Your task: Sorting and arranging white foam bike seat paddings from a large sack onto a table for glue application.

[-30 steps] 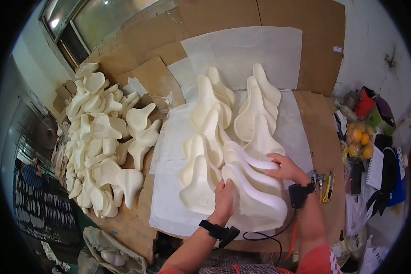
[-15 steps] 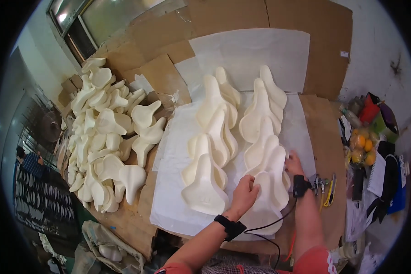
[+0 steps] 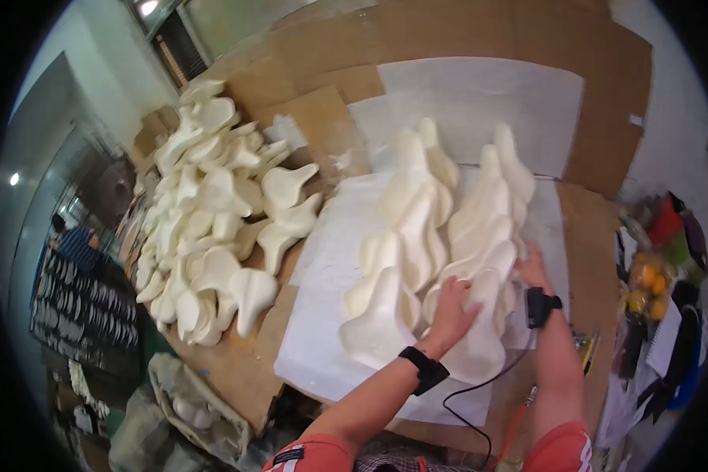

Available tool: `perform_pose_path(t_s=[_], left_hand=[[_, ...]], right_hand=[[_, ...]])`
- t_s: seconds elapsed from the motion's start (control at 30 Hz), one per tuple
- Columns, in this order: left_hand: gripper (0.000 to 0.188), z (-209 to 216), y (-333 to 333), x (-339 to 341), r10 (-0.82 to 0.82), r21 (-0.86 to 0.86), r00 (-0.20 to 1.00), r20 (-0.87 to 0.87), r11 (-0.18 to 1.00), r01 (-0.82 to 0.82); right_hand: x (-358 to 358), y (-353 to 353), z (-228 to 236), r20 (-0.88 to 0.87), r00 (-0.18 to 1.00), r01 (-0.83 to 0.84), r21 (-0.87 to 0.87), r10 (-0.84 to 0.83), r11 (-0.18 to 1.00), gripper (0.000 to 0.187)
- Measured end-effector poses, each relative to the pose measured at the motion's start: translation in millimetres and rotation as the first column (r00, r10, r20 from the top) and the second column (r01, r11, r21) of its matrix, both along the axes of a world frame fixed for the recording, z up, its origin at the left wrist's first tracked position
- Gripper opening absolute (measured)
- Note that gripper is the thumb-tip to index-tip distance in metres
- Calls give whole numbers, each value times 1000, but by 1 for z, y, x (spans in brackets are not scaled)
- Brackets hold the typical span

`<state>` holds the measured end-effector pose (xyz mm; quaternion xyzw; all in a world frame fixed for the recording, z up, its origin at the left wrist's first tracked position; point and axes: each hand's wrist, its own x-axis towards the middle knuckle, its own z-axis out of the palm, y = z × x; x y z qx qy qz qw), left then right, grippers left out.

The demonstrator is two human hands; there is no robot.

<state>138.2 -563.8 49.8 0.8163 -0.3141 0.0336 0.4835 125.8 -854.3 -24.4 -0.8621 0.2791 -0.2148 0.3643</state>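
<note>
On my remote feed the nearest cream shell (image 3: 478,346) now sits deeper in the right row (image 3: 488,211), so it's nesting tighter, left hand (image 3: 451,316) and right hand (image 3: 534,271) flanking, but blur means I can't tell if fingers grip

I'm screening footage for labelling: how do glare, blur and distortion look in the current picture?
Head view: a light glares at upper left; the top edge of the white sheet bows; orange fruit looks soft; the left hand and right hand are readable; overlapping pale pieces show low contrast.
</note>
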Motion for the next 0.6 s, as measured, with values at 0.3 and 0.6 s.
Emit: perform_pose_path(t_s=[0.3,0.6], left_hand=[[51,59,224,6,44,-309,832,-554,916,-254],[32,-51,624,-71,783,-252,314,-537,207,-945]], right_hand=[[-68,140,194,400,916,-157,309,21,938,35],[3,482,180,379,734,-678,456,564,576,17]])
